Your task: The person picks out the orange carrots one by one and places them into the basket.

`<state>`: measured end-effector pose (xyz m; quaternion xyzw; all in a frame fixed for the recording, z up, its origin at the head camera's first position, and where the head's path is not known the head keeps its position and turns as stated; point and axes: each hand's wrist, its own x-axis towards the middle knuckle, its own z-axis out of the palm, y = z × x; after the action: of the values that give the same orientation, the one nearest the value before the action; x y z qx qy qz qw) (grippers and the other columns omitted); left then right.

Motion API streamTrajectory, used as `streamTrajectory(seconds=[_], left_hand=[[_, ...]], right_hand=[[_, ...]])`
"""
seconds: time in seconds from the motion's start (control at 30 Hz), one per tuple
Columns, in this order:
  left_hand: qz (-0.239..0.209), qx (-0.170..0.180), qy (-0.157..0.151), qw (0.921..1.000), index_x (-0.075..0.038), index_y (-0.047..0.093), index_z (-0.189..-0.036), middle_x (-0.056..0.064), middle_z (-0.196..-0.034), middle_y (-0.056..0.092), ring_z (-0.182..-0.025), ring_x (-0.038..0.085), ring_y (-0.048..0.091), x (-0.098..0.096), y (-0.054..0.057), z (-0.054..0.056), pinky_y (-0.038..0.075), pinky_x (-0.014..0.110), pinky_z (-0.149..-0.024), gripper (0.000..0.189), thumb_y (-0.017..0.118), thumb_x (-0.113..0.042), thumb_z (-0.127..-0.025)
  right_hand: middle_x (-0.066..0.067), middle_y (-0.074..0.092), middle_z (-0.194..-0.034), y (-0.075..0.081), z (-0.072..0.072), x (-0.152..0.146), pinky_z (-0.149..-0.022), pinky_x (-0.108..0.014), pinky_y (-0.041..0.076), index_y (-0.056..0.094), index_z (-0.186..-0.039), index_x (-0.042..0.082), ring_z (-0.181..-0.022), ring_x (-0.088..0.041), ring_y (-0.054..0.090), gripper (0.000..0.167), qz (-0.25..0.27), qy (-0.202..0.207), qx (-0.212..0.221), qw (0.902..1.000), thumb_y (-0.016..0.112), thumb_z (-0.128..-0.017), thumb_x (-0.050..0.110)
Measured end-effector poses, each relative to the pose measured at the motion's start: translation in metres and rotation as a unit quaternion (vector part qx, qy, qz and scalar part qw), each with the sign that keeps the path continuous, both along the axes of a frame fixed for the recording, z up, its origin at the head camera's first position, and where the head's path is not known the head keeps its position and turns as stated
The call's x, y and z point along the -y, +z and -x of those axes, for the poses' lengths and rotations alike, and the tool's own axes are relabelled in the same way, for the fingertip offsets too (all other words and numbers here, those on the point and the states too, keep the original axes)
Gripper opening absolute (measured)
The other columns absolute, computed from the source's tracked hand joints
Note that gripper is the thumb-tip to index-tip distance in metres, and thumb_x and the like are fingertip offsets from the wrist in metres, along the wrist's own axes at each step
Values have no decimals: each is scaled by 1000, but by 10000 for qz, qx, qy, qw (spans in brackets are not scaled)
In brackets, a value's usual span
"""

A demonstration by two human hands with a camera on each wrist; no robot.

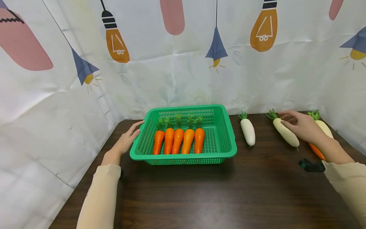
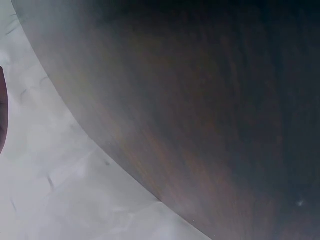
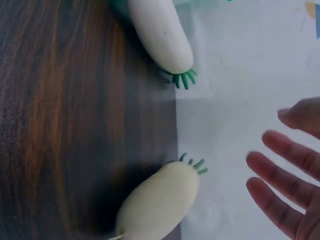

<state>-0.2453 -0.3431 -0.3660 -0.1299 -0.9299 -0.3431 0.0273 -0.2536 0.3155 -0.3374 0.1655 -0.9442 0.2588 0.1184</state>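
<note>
A green plastic basket (image 1: 183,156) stands on the dark table with several orange carrots (image 1: 178,141) side by side in its left part, leafy tops toward the back. My left hand (image 1: 127,140) rests at the basket's left rim, fingers extended. Over to the right, my right hand (image 1: 303,125) hovers above a cream-coloured radish (image 1: 287,132); in the right wrist view its fingers (image 3: 280,172) are spread and hold nothing. A white radish (image 1: 248,131) lies between that one and the basket.
Behind my right wrist lie another pale radish (image 1: 324,128) and a partly hidden carrot (image 1: 316,151). A white patterned curtain (image 1: 183,79) hangs along the table's back and left edges. Dark wooden tabletop (image 1: 200,197) stretches in front of the basket.
</note>
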Motion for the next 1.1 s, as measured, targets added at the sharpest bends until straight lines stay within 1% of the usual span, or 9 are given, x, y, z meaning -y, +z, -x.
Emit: streamTrajectory(seconds=[0.23, 0.37, 0.53, 0.63, 0.7, 0.8, 0.93, 1.03, 1.1], left_hand=[[-35, 0, 2, 10000, -22, 22, -165, 33, -136, 56, -107, 47, 66, -2, 2, 0, 45, 68, -97, 56, 32, -42, -113], [-54, -13, 5, 10000, -22, 22, -165, 33, -139, 54, -108, 47, 66, -1, 1, 1, 45, 68, -97, 56, 32, -42, -113], [-40, -15, 11, 10000, -22, 22, -165, 33, -137, 56, -106, 46, 67, -1, 0, 1, 46, 67, -96, 56, 32, -42, -113], [-37, -4, 17, 10000, -22, 23, -165, 33, -134, 58, -103, 45, 68, -1, 0, 0, 46, 67, -96, 56, 32, -42, -113], [-33, 5, 13, 10000, -22, 22, -165, 32, -134, 59, -104, 45, 68, -1, 0, -1, 45, 68, -96, 56, 32, -42, -113], [-17, -2, -12, 10000, -22, 22, -165, 33, -139, 54, -110, 49, 65, -1, 1, -3, 43, 70, -97, 56, 32, -42, -113], [0, -22, 5, 10000, -22, 23, -165, 33, -139, 55, -109, 49, 65, 0, 1, -4, 43, 70, -97, 56, 32, -41, -113], [-3, -22, 27, 10000, -22, 23, -164, 32, -133, 60, -103, 44, 68, 1, 1, -4, 45, 68, -96, 56, 32, -42, -113], [10, -33, 26, 10000, -22, 23, -164, 31, -133, 60, -103, 44, 68, 1, 1, -4, 45, 68, -96, 56, 32, -42, -113]], right_hand=[[-35, 55, -127, -4, -3, -22, -75, -65, 50, 47, -144, -5, -109, -55, 56, 44, 145, -646, 199, 9976, 52, -108, 20], [-36, 55, -127, -9, -4, -37, -75, -65, 49, 48, -142, -6, -110, -57, 53, 43, 188, -851, 316, 9957, 51, -108, 20], [-41, 53, -127, -18, -7, -53, -74, -65, 48, 47, -140, -9, -107, -61, 52, 45, -108, -1080, 552, 9926, 52, -106, 19], [-44, 50, -129, -23, -9, -58, -70, -62, 49, 48, -139, -9, -104, -62, 51, 47, -335, -1356, 693, 9878, 53, -104, 21], [-44, 50, -130, -26, -10, -60, -68, -60, 49, 48, -137, -9, -104, -62, 51, 47, -430, -1564, 740, 9840, 54, -102, 21], [-44, 49, -131, -30, -11, -62, -67, -59, 49, 47, -136, -10, -104, -63, 51, 47, -473, -1787, 826, 9793, 55, -101, 20], [-45, 48, -129, -32, -11, -67, -69, -61, 48, 47, -133, -12, -101, -63, 50, 47, -532, -1903, 894, 9762, 58, -98, 17], [-46, 48, -127, -34, -10, -70, -72, -63, 47, 48, -132, -12, -101, -64, 50, 47, -608, -1895, 922, 9757, 60, -97, 17], [-45, 49, -128, -35, -9, -72, -74, -65, 47, 47, -132, -13, -102, -65, 49, 48, -609, -1837, 986, 9761, 61, -97, 18]])
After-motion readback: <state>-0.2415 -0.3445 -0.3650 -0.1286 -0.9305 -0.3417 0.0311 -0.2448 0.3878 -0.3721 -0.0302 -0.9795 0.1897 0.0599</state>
